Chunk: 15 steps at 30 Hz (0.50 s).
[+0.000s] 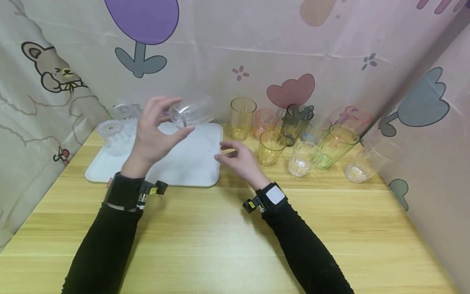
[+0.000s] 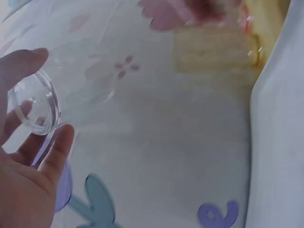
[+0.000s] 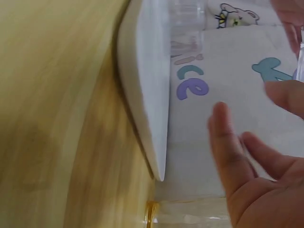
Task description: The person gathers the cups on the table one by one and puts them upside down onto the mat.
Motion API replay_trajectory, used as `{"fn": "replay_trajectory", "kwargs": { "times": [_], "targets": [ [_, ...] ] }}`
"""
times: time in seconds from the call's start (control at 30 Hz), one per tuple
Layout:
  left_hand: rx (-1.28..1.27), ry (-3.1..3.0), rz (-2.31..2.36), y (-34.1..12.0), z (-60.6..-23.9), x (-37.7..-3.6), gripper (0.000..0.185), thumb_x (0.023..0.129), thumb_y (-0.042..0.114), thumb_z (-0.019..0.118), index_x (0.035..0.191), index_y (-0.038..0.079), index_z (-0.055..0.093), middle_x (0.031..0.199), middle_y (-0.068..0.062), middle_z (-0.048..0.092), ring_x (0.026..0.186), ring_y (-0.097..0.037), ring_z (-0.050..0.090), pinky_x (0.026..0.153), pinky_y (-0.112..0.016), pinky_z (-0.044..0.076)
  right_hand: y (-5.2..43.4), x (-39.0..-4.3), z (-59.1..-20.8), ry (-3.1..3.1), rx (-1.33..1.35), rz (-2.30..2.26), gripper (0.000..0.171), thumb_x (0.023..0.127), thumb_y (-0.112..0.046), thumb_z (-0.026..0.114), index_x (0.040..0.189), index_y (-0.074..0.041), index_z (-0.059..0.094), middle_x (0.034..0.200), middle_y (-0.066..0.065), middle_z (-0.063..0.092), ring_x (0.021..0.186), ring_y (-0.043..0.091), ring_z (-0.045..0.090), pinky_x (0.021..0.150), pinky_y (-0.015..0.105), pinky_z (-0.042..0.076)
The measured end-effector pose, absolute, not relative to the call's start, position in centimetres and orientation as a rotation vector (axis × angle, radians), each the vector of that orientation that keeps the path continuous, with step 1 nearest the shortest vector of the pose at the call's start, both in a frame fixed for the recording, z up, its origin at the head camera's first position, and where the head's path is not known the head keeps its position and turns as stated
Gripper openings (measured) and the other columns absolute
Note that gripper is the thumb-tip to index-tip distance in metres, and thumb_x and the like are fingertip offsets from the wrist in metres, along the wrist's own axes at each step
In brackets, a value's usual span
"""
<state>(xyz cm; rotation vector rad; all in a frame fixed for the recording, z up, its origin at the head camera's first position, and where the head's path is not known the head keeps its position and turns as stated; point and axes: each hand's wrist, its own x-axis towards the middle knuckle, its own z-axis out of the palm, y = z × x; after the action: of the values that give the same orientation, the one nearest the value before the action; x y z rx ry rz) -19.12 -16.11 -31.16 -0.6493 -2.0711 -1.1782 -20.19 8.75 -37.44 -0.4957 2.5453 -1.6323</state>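
Above the white tray [image 1: 183,163], my left hand [image 1: 152,126] grips a clear drinking glass [image 1: 196,111] around its base. The glass lies nearly sideways, its mouth pointing right, as the left wrist view also shows with the glass [image 2: 76,78] between thumb and fingers. By the tray's right edge, my right hand [image 1: 242,162] hovers with fingers loosely bent and nothing between them. At the tray's left end stand two clear glasses, one in front [image 1: 114,139] turned bottom up and one behind it [image 1: 126,113], partly hidden by my left hand.
Right of the tray stand a tall yellow glass [image 1: 242,118], a short yellow glass [image 1: 271,149], a dark glass [image 1: 293,126], a green glass [image 1: 335,147] and several clear or pinkish ones. A large clear glass [image 1: 371,161] is farthest right. A patterned curtain [image 1: 220,53] hangs behind.
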Motion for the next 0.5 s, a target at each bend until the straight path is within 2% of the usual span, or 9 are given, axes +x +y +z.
{"fn": "replay_trajectory", "kwargs": {
  "times": [0.13, 0.27, 0.5],
  "targets": [
    [-0.474, -2.142, -1.216, -17.7, -29.9, -18.4, 0.071, 0.078, -0.001, 0.088, 0.141, -0.001, 0.056, 0.136, -0.012, 0.058, 0.115, -0.013, 0.055, 0.097, -0.017, 0.049, 8.6, -20.3, -38.2, 2.623, -0.516, -1.414, 0.057, 0.092, -0.020, 0.079, 0.142, 0.001, 0.059, 0.126, 0.014, 0.068, 0.103, 0.027, 0.071, 0.087, 0.036, 0.060],
    [-0.297, -2.173, -1.241, -19.4, -29.1, -17.9, 0.071, 0.079, 0.002, 0.088, 0.142, 0.002, 0.054, 0.135, -0.005, 0.061, 0.116, -0.012, 0.054, 0.095, -0.017, 0.046, 8.3, -20.2, -38.8, 2.630, -0.513, -1.260, 0.059, 0.092, -0.017, 0.079, 0.143, 0.003, 0.057, 0.123, 0.016, 0.069, 0.107, 0.029, 0.071, 0.093, 0.037, 0.059],
    [-0.136, -2.230, -1.157, -22.9, -28.5, -17.1, 0.064, 0.083, 0.008, 0.084, 0.143, 0.009, 0.060, 0.130, -0.003, 0.062, 0.112, -0.005, 0.052, 0.090, -0.015, 0.044, 7.7, -20.0, -39.1, 2.641, -0.526, -1.089, 0.060, 0.089, -0.015, 0.081, 0.139, 0.007, 0.058, 0.120, 0.017, 0.071, 0.108, 0.028, 0.069, 0.099, 0.040, 0.055]
  ]
}}
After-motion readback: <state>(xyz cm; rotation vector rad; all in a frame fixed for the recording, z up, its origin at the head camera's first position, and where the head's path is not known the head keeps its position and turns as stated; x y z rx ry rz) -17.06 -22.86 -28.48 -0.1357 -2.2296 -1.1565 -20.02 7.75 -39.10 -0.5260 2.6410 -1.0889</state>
